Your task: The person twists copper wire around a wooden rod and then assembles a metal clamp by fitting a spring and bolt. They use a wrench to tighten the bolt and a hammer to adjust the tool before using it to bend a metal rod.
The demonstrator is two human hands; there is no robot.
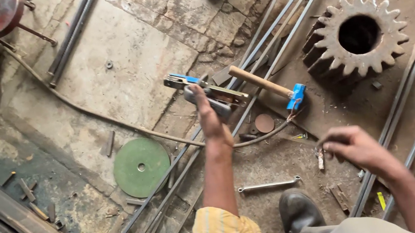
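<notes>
**Workshop floor: hands, clamp tool and hammer beside the large gear**

Landmark: large toothed gear [356, 38], lying flat on a steel plate, bore upward.

- Left hand [210, 119]: well to the left of the gear, fingers clenched around the dark grip of a blue-and-brass clamp tool [207, 89], which rests across the long steel rods [249, 98].
- Right hand [352, 147]: below the gear, nearer the person, fingers curled and pinching a small light-coloured piece [320, 160]; what kind of piece cannot be told.
- Hammer [268, 86]: wooden handle, blue head, lying just left of the gear, untouched.
- Spanner [268, 184]: on the floor below and left of the gear, between the two forearms.
- Green disc [141, 167]: flat, far left of the gear.
- Black shoe [297, 214]: below the spanner.
</notes>
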